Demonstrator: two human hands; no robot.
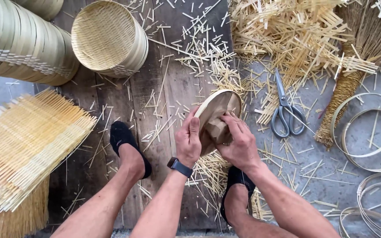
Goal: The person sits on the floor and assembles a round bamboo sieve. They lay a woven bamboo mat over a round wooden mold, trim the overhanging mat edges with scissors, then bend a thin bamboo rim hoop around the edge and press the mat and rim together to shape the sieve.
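A round bamboo hoop with a woven bamboo mat pressed into it (215, 113) is held on edge in front of me, above the plank floor. My left hand (188, 140) grips its left rim, thumb up along the edge; a dark watch sits on that wrist. My right hand (239, 140) is curled over the lower right part of it, fingers pushing against the mat. Both of my feet in black shoes rest on the planks below, the left one (126, 145) apart, the right one (238, 185) under my right forearm.
Grey-handled scissors (285, 110) lie right of the hoop among bamboo offcuts. A finished woven basket (109, 37) and a stack of baskets (20, 44) stand at the top left. Woven mats (27, 141) pile at left. Loose bamboo rings (367, 132) and a straw broom (353, 75) lie at right.
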